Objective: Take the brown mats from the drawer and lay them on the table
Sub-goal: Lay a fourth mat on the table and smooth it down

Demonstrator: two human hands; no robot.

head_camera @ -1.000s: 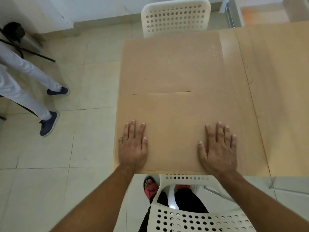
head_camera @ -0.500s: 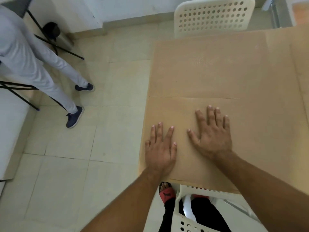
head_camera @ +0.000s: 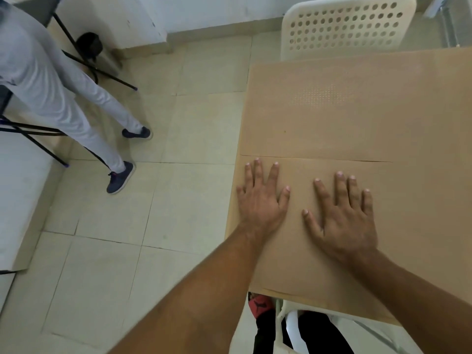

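Two flat rectangular brown mats lie on the table [head_camera: 319, 303], meeting edge to edge along a thin straight seam. The far mat [head_camera: 357, 123] shows a fine dotted weave where light catches it; the near mat [head_camera: 413, 226] looks smooth and matte. The left hand [head_camera: 260, 198] and the right hand [head_camera: 342, 215] both rest palm down on the near mat, fingers straight and spread, grasping nothing, the left close to the mat's left edge. A white plastic chair [head_camera: 344, 26] with round perforations stands at the far side. Pale square tiles cover the floor [head_camera: 178, 200], where another person's legs [head_camera: 76, 103] in light trousers stand
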